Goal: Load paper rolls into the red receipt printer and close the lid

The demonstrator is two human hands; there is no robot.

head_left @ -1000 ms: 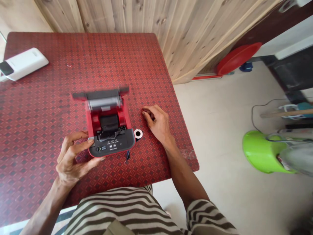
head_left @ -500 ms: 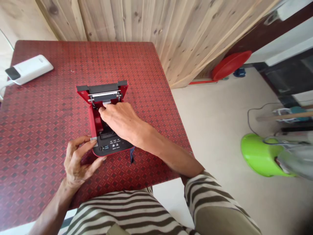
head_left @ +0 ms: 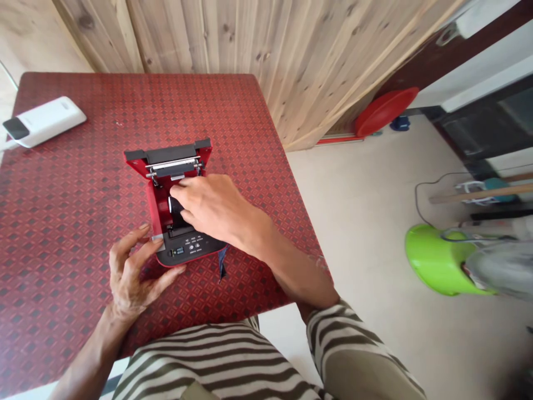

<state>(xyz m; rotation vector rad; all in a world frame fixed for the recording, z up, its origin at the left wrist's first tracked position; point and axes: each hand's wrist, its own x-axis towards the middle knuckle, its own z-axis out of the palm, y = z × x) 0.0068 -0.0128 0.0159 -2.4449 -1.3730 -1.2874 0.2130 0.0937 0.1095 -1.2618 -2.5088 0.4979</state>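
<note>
A small red printer [head_left: 189, 250] with a dark front panel stands on the red patterned table [head_left: 75, 194], its lid [head_left: 166, 154] tipped up and back. My left hand [head_left: 131, 275] rests at the printer's front left corner, thumb and forefinger touching the casing. My right hand [head_left: 212, 205] reaches into the open paper compartment from the right, fingers closed around a small dark roll [head_left: 174, 206] with a pale end. The hand hides most of the compartment.
A white power bank [head_left: 44, 120] with a cable lies at the table's far left. A wooden plank wall runs behind. On the floor to the right are a green plastic object [head_left: 437, 258], a red basin [head_left: 383, 109] and loose cables. The table's right edge is close to my right elbow.
My right hand left the tabletop beside the printer, went into the open compartment and now sits lower, closed on the roll. The small roll seen beside the printer is out of sight. My left hand stayed put.
</note>
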